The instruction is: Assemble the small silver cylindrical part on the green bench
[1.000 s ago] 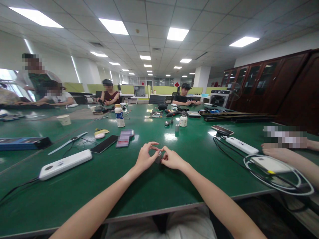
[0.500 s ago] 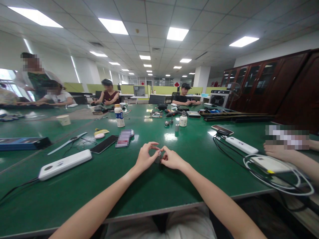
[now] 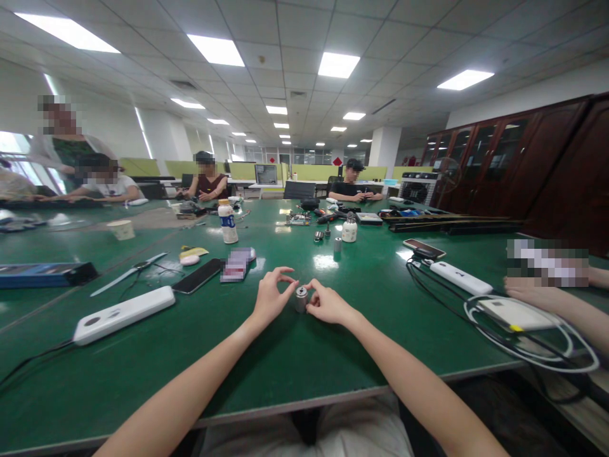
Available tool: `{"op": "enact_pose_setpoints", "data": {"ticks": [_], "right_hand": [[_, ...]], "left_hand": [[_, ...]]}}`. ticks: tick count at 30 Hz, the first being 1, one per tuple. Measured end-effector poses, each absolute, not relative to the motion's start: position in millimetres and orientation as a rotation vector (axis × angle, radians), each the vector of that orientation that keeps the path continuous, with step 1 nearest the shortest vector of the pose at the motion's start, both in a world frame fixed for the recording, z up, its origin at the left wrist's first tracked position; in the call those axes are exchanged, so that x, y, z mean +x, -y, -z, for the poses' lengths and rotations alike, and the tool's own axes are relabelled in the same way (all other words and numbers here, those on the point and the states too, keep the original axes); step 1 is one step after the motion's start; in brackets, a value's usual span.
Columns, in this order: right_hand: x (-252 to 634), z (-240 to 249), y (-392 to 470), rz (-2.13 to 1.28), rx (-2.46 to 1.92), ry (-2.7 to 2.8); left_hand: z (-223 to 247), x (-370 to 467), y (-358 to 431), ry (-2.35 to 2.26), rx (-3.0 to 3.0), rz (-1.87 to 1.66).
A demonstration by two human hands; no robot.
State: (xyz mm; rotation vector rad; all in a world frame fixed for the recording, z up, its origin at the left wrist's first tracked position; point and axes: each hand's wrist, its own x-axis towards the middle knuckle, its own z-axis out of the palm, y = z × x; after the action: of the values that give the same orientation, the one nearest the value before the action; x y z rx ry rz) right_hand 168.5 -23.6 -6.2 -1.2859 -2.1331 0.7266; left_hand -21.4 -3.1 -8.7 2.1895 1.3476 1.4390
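Note:
A small silvery metal cylinder stands upright on the green table, a dark opening showing in its top. My right hand is curled against its right side, with fingertips at the upper edge and lower down. On the other side, my left hand has its thumb and fingers spread apart. Its fingertips are close to the cylinder's top left edge; whether they touch it I cannot tell. Farther back stands a similar metal cylinder, beside a small white bottle.
To the left lie a white power strip, a black phone and a wristwatch. A drink bottle stands behind them. On the right are another power strip, coiled cables and a co-worker's hand. Other people sit around the table.
My left hand has drawn slightly left, its fingers uncovering the top of the metal cylinder. My right hand has stayed beside the cylinder.

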Motion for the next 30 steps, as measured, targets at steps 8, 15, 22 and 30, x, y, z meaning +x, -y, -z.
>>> {"op": "enact_pose_setpoints", "data": {"ticks": [8,15,22,30], "right_hand": [[168.1,5.0,24.2,-0.745,-1.285,2.128],[168.4,6.5,23.1,-0.742,-1.289,2.128],[168.6,9.3,21.2,-0.726,-1.284,2.134],[168.1,9.0,22.0,-0.719,-1.282,2.140]], "left_hand": [[30.4,-38.1,-15.1,-1.571,2.178,-1.089],[26.3,-35.3,-12.1,-1.537,2.175,-1.119],[7.6,-19.6,4.1,-1.292,2.094,-1.521],[5.9,-11.6,15.1,-1.232,2.159,-1.413]]}}
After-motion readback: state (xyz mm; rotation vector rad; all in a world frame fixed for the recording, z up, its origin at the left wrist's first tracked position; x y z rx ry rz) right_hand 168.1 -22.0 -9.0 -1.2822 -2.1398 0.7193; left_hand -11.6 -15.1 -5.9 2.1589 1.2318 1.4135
